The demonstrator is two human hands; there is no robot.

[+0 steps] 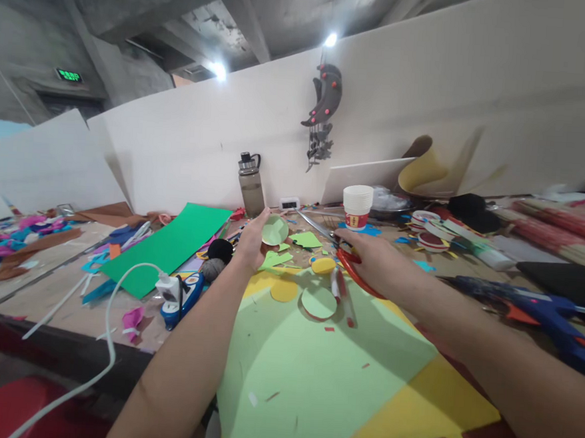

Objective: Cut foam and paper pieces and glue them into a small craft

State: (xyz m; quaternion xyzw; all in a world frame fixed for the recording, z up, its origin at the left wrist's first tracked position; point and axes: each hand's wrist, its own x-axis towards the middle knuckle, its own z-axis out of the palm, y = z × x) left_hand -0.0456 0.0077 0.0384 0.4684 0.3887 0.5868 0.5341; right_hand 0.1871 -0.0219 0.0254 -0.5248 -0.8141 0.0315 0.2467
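A big light green sheet (301, 386) is lying nearest, and yellow paper (440, 403) is peeking out from under it on the right. A white cord (108, 326) is hanging down on the near left. A blue glue gun (541, 316) is resting over on the right. On the far part of the big sheet, a loose green circle (319, 302) is lying to the right of a yellow circle (283, 290). Past them, the left hand (253, 243) is holding a small green circle (275, 230) by its left side, with the fingers pinching it. The right hand (363, 250) is gripping the orange handles of the scissors (322, 228) tightly. The blades are pointing far and left, near the small green circle, but I cannot tell how far apart they are sitting. Green scraps (306, 239) are lying between the two hands. To the left of the left hand, a black ball (220, 249) is sitting just beside a grey ball (213, 269), and a bright green sheet (170, 247) is lying farther left. Farther away, white cups (358, 198) are standing in a stack on the right, and a drink bottle (251, 189) is standing by the white wall (187, 145). A dark moon (330, 95) is hanging high up, past the cups
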